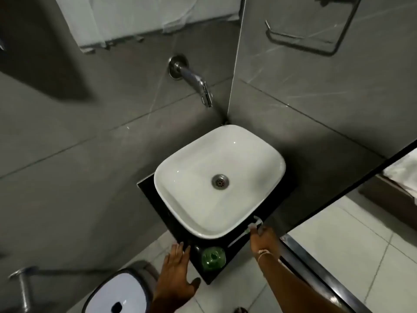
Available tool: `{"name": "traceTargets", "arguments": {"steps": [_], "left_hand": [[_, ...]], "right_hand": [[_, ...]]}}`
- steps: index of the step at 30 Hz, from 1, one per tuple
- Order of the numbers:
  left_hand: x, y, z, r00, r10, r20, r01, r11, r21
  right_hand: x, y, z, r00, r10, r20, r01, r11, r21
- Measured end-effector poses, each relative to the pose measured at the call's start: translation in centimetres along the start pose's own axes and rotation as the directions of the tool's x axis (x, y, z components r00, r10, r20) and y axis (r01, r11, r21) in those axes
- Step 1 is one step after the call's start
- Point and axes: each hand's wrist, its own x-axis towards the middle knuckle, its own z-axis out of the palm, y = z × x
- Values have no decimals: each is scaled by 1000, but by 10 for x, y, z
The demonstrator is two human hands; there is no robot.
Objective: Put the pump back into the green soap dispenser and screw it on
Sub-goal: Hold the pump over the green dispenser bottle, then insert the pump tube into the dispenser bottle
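The green soap dispenser (213,258) stands open-topped on the black counter (237,247) in front of the white basin, seen from above. The white pump (254,225) with its long tube lies on the counter to the right of the basin. My right hand (262,239) rests on the pump's head, fingers closing around it. My left hand (178,274) lies flat on the counter's left front edge, fingers spread, a little left of the dispenser and holding nothing.
A white basin (220,179) fills most of the counter, with a chrome wall tap (196,81) above. A lidded waste bin (119,294) stands on the floor at lower left. A glass door edge (316,274) runs along the right.
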Motion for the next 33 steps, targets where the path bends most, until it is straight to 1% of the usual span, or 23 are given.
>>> {"name": "traceTargets", "arguments": {"steps": [1, 4, 6, 8, 11, 14, 18, 19, 20, 22, 24, 27, 29, 31, 33], "left_hand": [[2, 2, 6, 1000, 0, 18, 0, 1000, -19], [5, 12, 13, 1000, -18, 9, 19, 997, -69], [7, 15, 17, 1000, -26, -4, 26, 993, -111], [9, 16, 16, 999, -38, -31, 32, 986, -164], [13, 20, 16, 997, -38, -69, 22, 972, -232], [18, 23, 13, 997, -39, -74, 18, 964, -264], [27, 19, 8, 998, 1, -64, -14, 977, -212], [27, 19, 7, 998, 4, -58, -15, 980, -200], [27, 18, 7, 998, 3, -58, -14, 980, -196], [27, 19, 8, 998, -5, -68, -10, 978, -209], [28, 19, 7, 998, -2, -67, -12, 979, -205], [29, 18, 6, 999, -3, -52, -6, 982, -188], [28, 17, 7, 999, -7, -51, -3, 980, -197], [28, 16, 7, 998, 0, -59, -12, 979, -205], [28, 16, 6, 998, 10, -58, -21, 981, -192]], "right_hand": [[6, -1, 4, 998, 53, 18, -54, 998, 45], [22, -6, 7, 980, 189, 68, -195, 976, 93], [27, -6, 10, 962, 251, 107, -263, 959, 109], [29, -5, 14, 948, 295, 116, -309, 943, 122], [37, -2, 19, 942, 316, 117, -330, 935, 129], [41, 1, 21, 937, 324, 132, -340, 931, 135], [40, 0, 13, 908, 357, 217, -398, 897, 192], [37, -1, 9, 903, 365, 228, -411, 887, 209], [30, -2, 3, 909, 360, 208, -405, 881, 244], [10, -1, -8, 951, 289, 114, -310, 866, 392], [-20, -5, -23, 990, 139, 29, -133, 839, 528], [-66, -14, -47, 997, -62, -55, 83, 785, 613], [-91, -21, -55, 982, -167, -93, 189, 775, 603], [-109, -27, -54, 956, -254, -147, 293, 788, 542], [-121, -31, -44, 906, -366, -212, 423, 769, 480]]}}
